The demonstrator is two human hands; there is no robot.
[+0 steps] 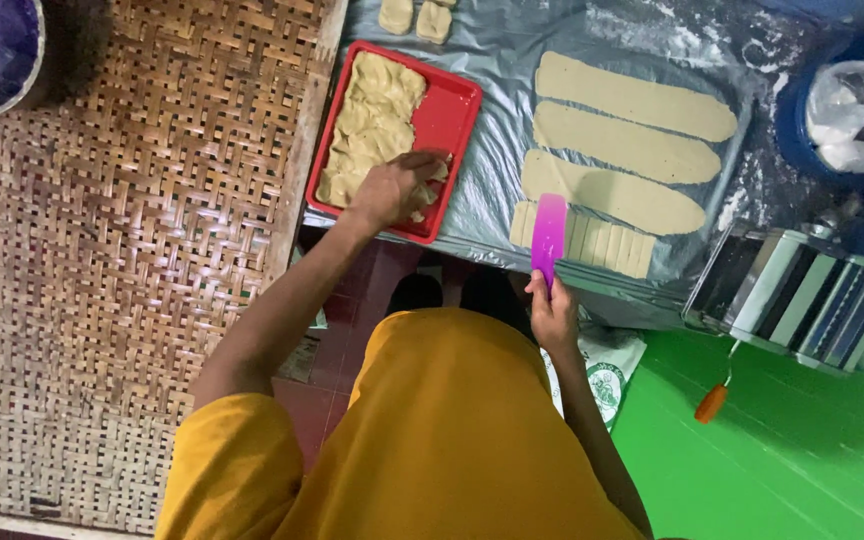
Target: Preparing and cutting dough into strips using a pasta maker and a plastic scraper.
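You are laying cut dough pieces [430, 180] into the red plastic tray [452, 115] with your left hand [392, 188], fingers pinching them; your right hand [552, 312] is gripping the pink flat scraper [548, 235] over the pale dough strip [602, 245], so I judge more cutting is needed.

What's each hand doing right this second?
Left hand: closed on cut dough pieces over the red tray.
Right hand: closed around the pink scraper, its blade on the cut dough strip.

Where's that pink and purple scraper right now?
In the head view, the pink and purple scraper is just right of centre, held upright in the right hand, its tip over the cut dough strip, left of the metal pasta roller.
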